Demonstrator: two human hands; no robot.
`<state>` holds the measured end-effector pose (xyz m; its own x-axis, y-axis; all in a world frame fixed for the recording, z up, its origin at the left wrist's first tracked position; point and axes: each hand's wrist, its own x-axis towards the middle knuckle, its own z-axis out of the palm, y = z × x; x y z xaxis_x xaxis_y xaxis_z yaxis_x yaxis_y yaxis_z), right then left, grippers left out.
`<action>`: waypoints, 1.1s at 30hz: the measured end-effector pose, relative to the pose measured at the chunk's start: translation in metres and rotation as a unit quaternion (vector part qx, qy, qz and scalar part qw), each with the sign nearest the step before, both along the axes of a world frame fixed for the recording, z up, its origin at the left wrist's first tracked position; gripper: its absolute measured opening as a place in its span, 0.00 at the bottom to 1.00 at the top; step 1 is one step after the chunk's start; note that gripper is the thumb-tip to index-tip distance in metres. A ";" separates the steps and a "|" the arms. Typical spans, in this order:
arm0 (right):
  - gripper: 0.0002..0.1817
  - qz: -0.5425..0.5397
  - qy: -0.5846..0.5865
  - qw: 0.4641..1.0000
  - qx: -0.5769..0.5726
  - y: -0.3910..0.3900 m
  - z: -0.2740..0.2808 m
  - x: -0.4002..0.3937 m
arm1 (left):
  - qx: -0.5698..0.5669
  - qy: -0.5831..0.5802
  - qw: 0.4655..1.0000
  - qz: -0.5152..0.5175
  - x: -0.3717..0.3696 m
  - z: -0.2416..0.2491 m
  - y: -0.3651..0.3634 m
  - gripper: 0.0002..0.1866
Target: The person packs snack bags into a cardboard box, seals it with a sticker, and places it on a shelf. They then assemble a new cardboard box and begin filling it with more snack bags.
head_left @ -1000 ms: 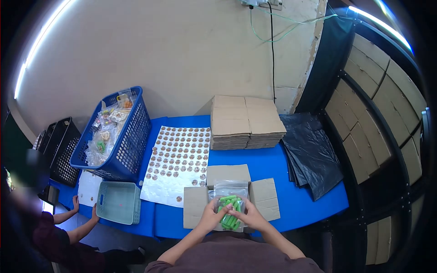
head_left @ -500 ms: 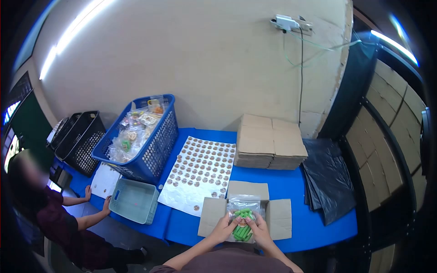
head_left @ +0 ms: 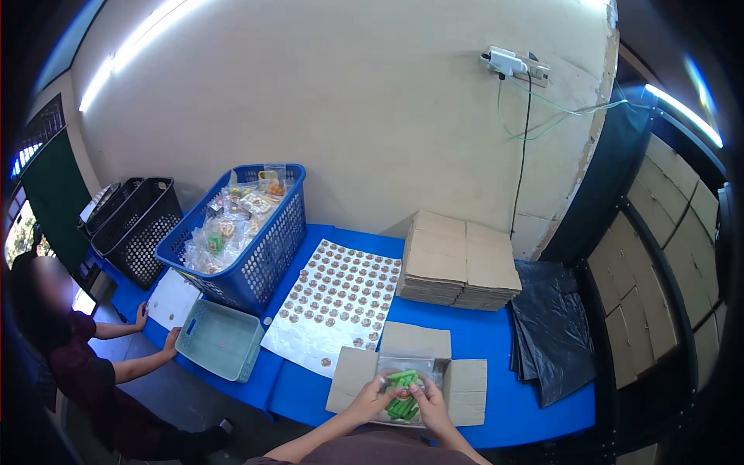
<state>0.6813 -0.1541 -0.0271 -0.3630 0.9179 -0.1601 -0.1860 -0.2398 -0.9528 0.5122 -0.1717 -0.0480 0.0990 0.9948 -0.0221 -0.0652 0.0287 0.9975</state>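
Note:
A clear plastic bag of green stick-like pieces (head_left: pixel 403 380) is between my two hands, over an open cardboard box (head_left: pixel 416 341). My left hand (head_left: pixel 369 401) grips the bag's left side, thumb on its front. On the right side, my right hand (head_left: pixel 431 404) holds it the same way, fingers partly hidden behind the plastic. A small round brown label shows on the bag's front between my thumbs. The box's flaps are spread outward, and the bag covers much of its inside.
Behind the box lies a white sheet of round stickers (head_left: pixel 333 302). Stacked flat cardboard (head_left: pixel 463 260) and black plastic bags (head_left: pixel 549 325) are to the right. Leftward stand a blue basket of packets (head_left: pixel 267 260) and a pale green basket (head_left: pixel 219 341); a person (head_left: pixel 85 364) touches the latter.
The bag has tipped and sunk lower toward the box, both hands still on it. My view has shifted slightly. The other person's hands have stayed near the paper and green basket.

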 end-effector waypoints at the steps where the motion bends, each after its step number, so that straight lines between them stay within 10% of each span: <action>1: 0.24 -0.004 -0.004 1.000 0.000 0.002 -0.001 0.004 | 0.030 0.045 0.998 -0.024 -0.001 0.006 -0.001 0.29; 33: 0.21 0.030 -0.083 0.995 -0.036 0.015 -0.035 -0.002 | -0.051 0.013 0.995 0.088 0.005 -0.023 0.001 0.21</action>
